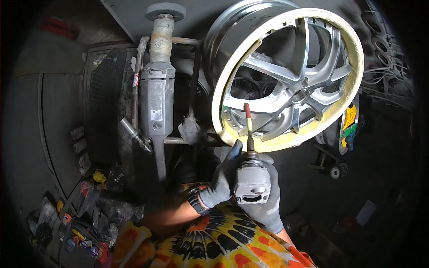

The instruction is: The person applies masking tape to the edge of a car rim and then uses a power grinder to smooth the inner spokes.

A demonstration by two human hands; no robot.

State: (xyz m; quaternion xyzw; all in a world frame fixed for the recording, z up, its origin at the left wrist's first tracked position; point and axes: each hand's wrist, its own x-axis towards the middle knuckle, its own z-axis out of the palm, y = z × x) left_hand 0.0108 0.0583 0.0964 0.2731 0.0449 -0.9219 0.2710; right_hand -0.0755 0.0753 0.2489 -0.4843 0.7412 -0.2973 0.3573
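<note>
An alloy wheel [290,85] with silver spokes stands tilted ahead of me, its outer rim covered by pale yellow tape [357,67]. I hold a die grinder [253,184] upright in front of my body, with a long thin bit [248,123] ending in a red tip over the lower left spokes. Whether the tip touches the metal I cannot tell. My gloved right hand [271,198] wraps the grinder's body from the right. My gloved left hand [222,175] closes on its neck from the left, thumb up beside the collar; its other fingers are partly hidden.
Left of the wheel, a larger grey power tool [157,98] with a round disc [166,11] lies on a metal frame [179,140]. A small metal air tool [134,134] is beside it. Assorted clutter [85,223] covers the lower left floor. A caster wheel [336,172] sits at right.
</note>
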